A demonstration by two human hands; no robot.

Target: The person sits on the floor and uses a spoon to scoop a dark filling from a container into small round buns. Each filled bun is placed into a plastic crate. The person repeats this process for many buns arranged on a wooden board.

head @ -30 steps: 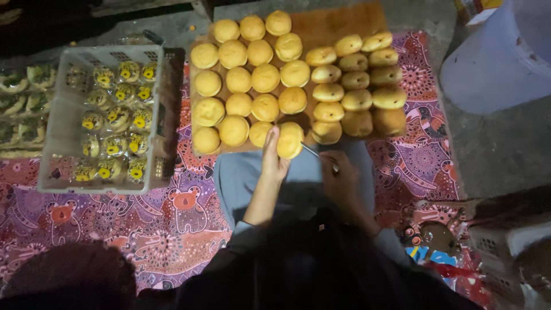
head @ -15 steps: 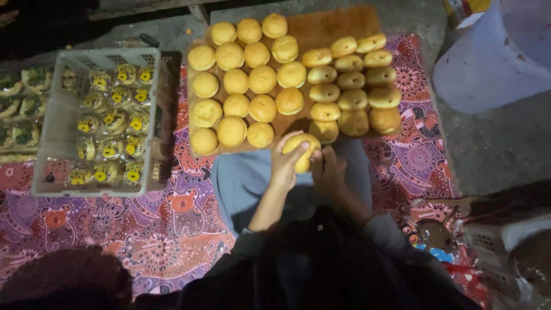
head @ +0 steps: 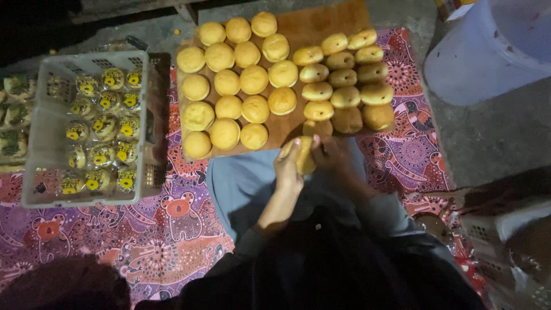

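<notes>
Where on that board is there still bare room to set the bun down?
Bare wood shows on the wooden board at its far right corner, beyond the side-lying buns. A narrow strip runs between them and the round buns, down to the near edge by the held bun. The left half is crowded, and so is the grey crate.

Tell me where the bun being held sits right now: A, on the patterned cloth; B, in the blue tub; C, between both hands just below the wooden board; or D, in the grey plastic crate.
C: the bun is gripped by the left hand and the right hand together, just off the near edge of the wooden board.
</notes>
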